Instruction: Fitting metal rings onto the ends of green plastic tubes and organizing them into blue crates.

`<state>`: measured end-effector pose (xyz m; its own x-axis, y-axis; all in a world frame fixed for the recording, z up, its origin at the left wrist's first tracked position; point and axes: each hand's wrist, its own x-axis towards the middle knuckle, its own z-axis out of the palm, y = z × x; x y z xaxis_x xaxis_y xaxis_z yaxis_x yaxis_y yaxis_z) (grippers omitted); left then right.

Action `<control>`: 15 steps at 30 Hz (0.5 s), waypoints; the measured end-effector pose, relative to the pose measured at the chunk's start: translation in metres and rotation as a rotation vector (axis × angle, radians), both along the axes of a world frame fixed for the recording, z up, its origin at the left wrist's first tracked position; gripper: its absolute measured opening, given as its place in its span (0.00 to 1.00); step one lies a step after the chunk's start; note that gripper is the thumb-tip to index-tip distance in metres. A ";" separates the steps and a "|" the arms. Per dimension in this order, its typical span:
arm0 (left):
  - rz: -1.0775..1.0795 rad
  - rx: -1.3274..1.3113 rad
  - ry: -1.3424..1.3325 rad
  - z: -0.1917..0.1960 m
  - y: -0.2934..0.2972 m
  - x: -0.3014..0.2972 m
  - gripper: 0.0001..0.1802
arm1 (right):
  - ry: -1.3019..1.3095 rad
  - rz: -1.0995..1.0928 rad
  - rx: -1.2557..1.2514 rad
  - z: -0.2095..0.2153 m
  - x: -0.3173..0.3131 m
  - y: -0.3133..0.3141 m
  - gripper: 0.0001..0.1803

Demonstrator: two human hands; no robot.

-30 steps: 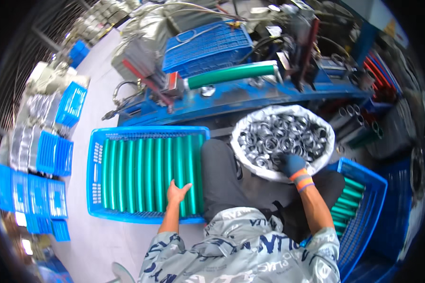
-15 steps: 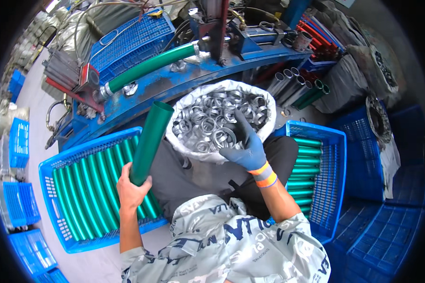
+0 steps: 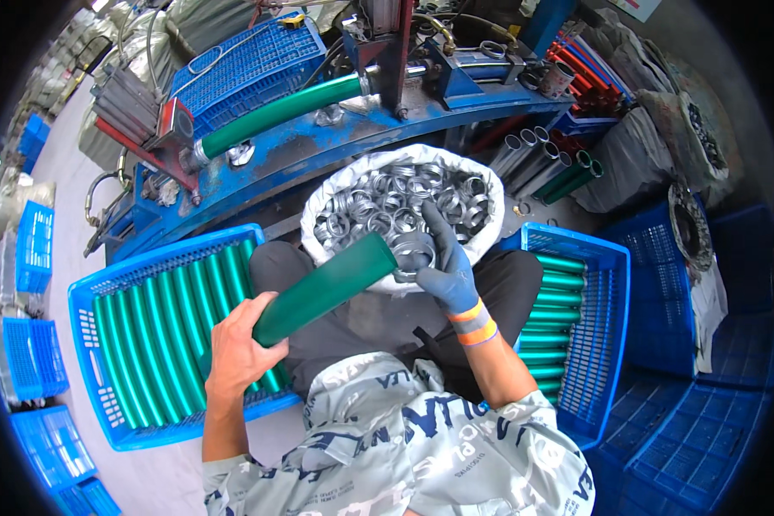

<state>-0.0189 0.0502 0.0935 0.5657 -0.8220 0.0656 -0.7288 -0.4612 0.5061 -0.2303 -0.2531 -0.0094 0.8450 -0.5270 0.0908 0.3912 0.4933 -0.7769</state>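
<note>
My bare left hand (image 3: 239,344) is wrapped round the lower part of a green tube (image 3: 327,288), which slants up to the right over my lap. In a blue glove with an orange and grey cuff, my right hand (image 3: 449,271) grips a silver metal ring (image 3: 415,252) between thumb and fingers. The ring sits right beside the tube's upper end; whether they touch I cannot tell. Behind it, a white sack (image 3: 315,225) with a rolled rim is full of loose silver rings (image 3: 378,193).
Blue crates with green tubes flank me, one crate (image 3: 86,301) left and another (image 3: 615,344) right. Beyond the sack stands a blue machine bench (image 3: 292,159) with a green tube (image 3: 292,112) clamped in it. Metal tubes (image 3: 525,155) stand at the back right.
My left hand has tipped the green tube from near upright to a rightward slant, its end now by my right hand. The right hand has drawn a ring toward the tube.
</note>
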 end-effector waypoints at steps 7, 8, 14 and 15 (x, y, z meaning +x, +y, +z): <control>-0.064 0.090 -0.051 0.008 0.003 0.000 0.36 | 0.152 0.052 -0.238 0.006 -0.001 0.009 0.46; -0.064 0.086 -0.058 0.007 0.004 0.001 0.36 | 0.140 -0.027 -0.410 0.003 0.002 0.014 0.44; -0.065 0.083 -0.047 -0.006 0.006 0.004 0.35 | 0.232 -0.015 -0.587 0.001 0.006 0.010 0.43; -0.070 0.073 -0.047 -0.009 0.006 0.004 0.35 | 0.262 -0.001 -0.598 0.000 0.007 0.009 0.43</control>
